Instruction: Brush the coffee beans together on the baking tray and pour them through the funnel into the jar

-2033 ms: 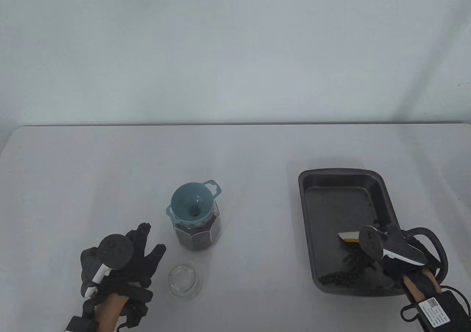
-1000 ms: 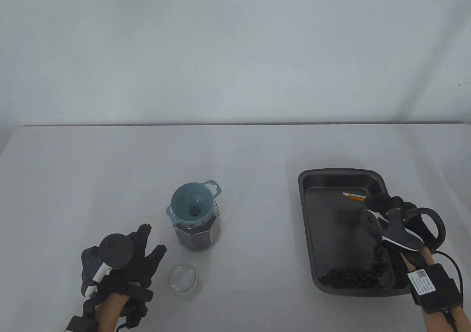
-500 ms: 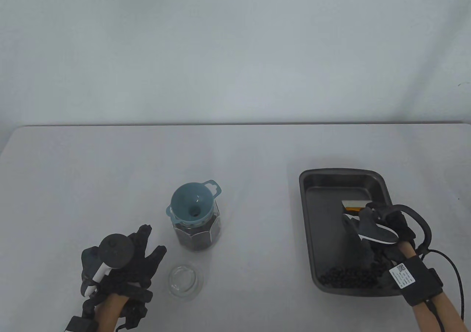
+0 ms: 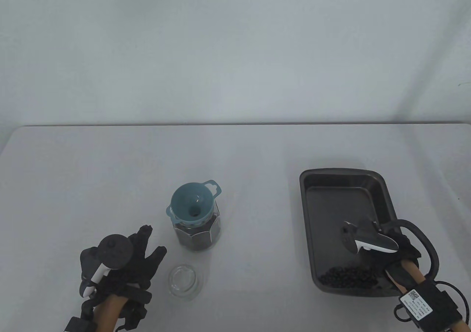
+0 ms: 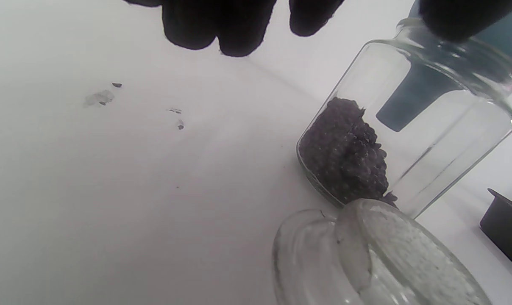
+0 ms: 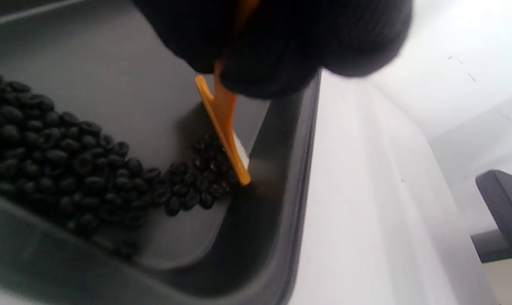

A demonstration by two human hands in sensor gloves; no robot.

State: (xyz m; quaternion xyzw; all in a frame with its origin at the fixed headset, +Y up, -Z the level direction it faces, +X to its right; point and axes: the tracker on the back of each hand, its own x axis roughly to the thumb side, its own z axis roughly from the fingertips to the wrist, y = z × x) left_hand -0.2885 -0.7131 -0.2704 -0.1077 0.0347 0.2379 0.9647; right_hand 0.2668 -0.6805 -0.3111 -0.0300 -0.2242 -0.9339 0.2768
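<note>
Since half a second ago the right hand (image 4: 399, 249) has drawn back along the tray's right wall toward the person, taking the small orange brush (image 6: 224, 127) down to the beans; the left hand (image 4: 138, 262) has not shifted. In the right wrist view the gloved fingers (image 6: 273, 46) are curled tight round the brush handle, and its white bristle edge touches the right end of the bean pile, close against the tray wall.

The coffee beans (image 4: 347, 276) lie in a band along the near end of the baking tray (image 4: 323, 214), stretching from the brush away to the hand's left. That is the relation the next stroke seems to hinge on: the pile's long axis runs sideways, so the brush would likely push leftward or into the corner to bunch the beans.

The left hand rests flat on the tabletop (image 4: 110, 185) with fingers spread, holding nothing. Just ahead and to its right stands the jar (image 5: 408, 140), part filled with beans, the blue funnel (image 4: 193, 207) seated in its mouth. A glass lid (image 4: 185, 280) lies just beside that hand. The right hand is nearer the tray; the left is nearer the jar.
</note>
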